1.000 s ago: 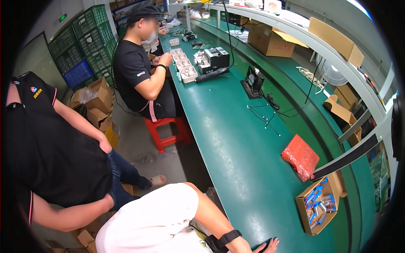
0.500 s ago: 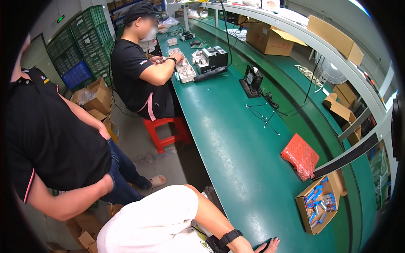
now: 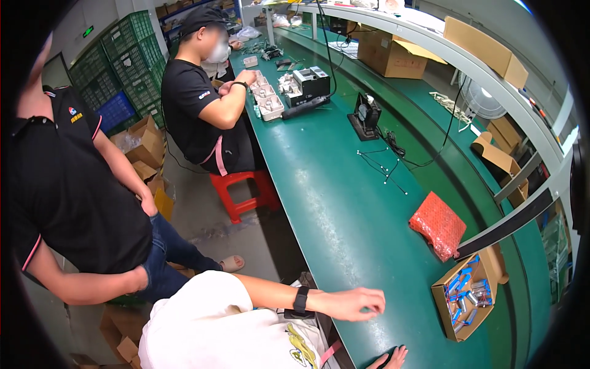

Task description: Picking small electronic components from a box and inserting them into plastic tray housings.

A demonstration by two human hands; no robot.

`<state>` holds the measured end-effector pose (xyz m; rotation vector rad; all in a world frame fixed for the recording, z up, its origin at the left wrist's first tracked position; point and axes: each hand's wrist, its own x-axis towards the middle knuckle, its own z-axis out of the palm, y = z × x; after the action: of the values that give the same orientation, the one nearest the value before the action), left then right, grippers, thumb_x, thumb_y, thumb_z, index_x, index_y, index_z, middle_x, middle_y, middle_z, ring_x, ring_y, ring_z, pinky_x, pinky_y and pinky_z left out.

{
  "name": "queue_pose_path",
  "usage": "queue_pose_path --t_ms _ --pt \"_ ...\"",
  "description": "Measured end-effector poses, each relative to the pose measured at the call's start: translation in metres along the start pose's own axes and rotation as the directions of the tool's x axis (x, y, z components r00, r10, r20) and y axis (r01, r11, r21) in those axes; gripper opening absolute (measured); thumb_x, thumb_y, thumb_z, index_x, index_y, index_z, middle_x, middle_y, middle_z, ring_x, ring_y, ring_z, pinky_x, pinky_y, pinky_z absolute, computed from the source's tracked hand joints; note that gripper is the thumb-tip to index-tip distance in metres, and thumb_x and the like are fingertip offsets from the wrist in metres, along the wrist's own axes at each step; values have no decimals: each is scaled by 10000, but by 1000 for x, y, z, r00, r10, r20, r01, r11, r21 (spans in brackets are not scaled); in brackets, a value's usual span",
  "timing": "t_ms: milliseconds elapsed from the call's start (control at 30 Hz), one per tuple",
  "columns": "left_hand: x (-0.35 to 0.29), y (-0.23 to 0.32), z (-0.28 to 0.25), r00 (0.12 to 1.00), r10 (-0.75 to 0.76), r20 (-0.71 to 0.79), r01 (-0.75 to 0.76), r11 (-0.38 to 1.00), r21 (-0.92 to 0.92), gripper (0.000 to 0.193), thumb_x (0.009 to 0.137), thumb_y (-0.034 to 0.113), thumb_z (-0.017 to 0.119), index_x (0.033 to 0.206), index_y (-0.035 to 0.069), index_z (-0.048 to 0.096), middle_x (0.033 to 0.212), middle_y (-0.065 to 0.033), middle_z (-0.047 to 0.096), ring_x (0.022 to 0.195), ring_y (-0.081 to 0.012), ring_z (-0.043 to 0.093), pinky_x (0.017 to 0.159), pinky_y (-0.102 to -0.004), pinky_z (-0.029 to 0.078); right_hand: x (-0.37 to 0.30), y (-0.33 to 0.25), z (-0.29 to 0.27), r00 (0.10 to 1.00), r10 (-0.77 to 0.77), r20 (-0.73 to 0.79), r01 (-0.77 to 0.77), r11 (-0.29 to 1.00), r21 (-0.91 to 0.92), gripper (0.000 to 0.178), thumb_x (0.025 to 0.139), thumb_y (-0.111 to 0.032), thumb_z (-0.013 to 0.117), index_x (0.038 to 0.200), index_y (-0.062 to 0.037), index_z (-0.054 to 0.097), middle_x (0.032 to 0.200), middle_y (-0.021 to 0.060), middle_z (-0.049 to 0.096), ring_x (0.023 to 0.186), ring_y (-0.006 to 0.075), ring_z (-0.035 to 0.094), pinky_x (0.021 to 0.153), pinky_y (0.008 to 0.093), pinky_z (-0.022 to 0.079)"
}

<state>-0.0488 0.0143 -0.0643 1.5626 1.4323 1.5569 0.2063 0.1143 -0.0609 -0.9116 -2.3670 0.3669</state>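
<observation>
Head view shows the person's left hand [image 3: 357, 302] stretched out over the near edge of the long green desk [image 3: 332, 203]. The forearm runs almost level from the white shirt, a black wristwatch [image 3: 300, 301] on the wrist. The palm faces down and the fingers are loosely bent toward the desk top, with nothing visible in their grasp. Only the spread fingertips of the right hand [image 3: 391, 358] show at the lower edge (the rest is cut off by the frame); they lie flat and slack on the desk, gripping nothing. Nearest to both hands, off to the right and apart from them, an open brown cardboard box of small blue and silver parts [image 3: 464, 298] sits on the desk. A red bubble-textured bag [image 3: 437, 224] lies just beyond it. Farther up the desk stands a small black square fan [image 3: 367, 114], thin black wires trailing beside it. A second person in a black shirt [image 3: 196, 104] sits on a red plastic stool [image 3: 243, 190] at the desk, and a third person in a black shirt [image 3: 67, 197] stands at the left. Against the frame a second ago, the left forearm has lifted away from the bottom edge and reaches farther over the desk, and the right fingertips are newly in sight.
</observation>
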Motion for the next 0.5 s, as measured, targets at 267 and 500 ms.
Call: queue_pose_path --t_ms 267,500 --pt "-21 -32 -8 952 -195 -236 193 981 -29 120 951 7 734 1041 -32 665 1079 -104 683 962 -210 722 885 -331 603 2 -3 0 1000 8 19 -8 1000 -12 315 1056 -99 588 1318 47 685 1375 264 658 1310 423 607 1153 523 443" --pt "-24 -42 -5 964 -165 -211 166 986 -14 100 939 -18 733 1018 -33 673 1070 -101 688 942 -208 720 868 -330 601 2 -2 0 1000 7 0 -7 1000 -4 313 1062 -103 583 1310 58 686 1368 266 661 1294 434 615 1146 521 447"
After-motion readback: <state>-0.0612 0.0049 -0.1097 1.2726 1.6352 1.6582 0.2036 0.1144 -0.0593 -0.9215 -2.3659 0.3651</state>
